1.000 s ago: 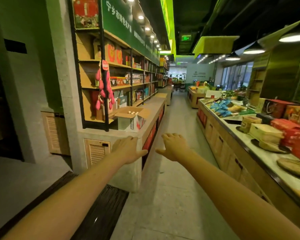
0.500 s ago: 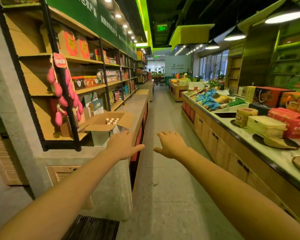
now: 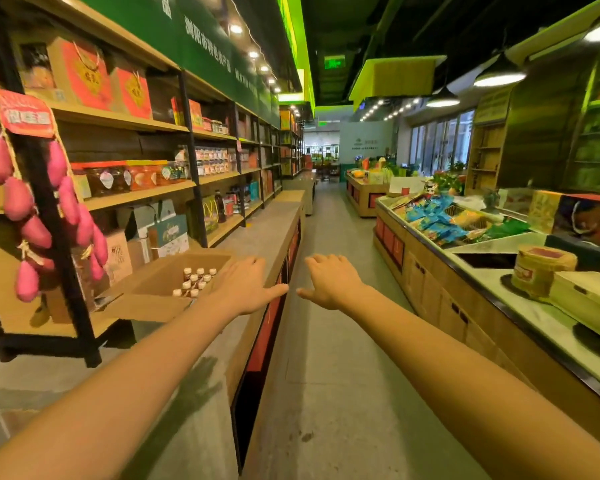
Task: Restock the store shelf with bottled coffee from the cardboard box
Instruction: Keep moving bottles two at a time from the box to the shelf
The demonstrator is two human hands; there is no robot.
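An open brown cardboard box sits on the long grey stone tabletop, right in front of the wooden store shelf with black metal posts. Small brown coffee bottles with pale caps stand upright in a cluster inside it. The left hand reaches out palm down, fingers straight and holding nothing, just to the right of the bottles, at the box's near corner. The right hand hangs over the aisle floor, likewise flat and empty, thumb nearly meeting the left thumb
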